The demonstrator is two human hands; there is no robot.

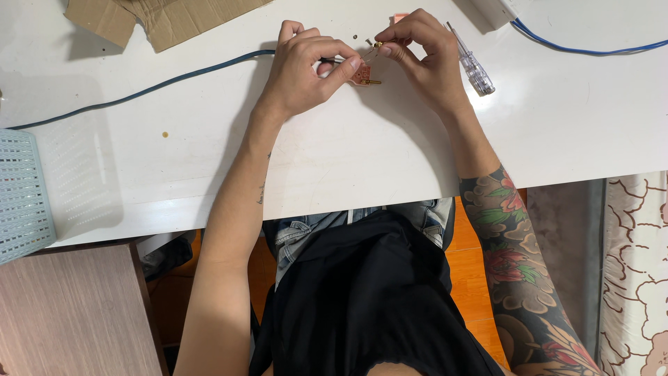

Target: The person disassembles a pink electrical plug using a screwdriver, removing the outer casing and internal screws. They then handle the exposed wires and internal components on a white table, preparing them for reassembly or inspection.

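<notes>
Black cloth (369, 299) over the person's lap fills the bottom of the view, with a strip of denim (306, 233) showing just under the table edge. Up at the far side of the white table (348, 160), the left hand (303, 73) is curled shut, its thumb and forefinger pinching a small reddish-brown circuit board (361, 74) with brass-coloured pins sticking out of its lower edge. Just beside it, the right hand (421, 56) is also closed, its fingertips nipping a tiny brass-coloured part (378, 45) right above the board; whether that part touches the board cannot be told. Both hands hover close together over the tabletop, knuckles nearly meeting. Next to the right hand lies a clear-handled tester screwdriver (472, 66), flat on the table and angled away. A dark blue cable (139, 90) runs from the left hand toward the left edge, and a brighter blue cable (584, 49) curves across the upper right corner. Torn cardboard (153, 17) sits at the top left, well apart from the hands, and a pale blue perforated basket (24, 195) rests at the left edge. Tattoos cover the right forearm (515, 251).
</notes>
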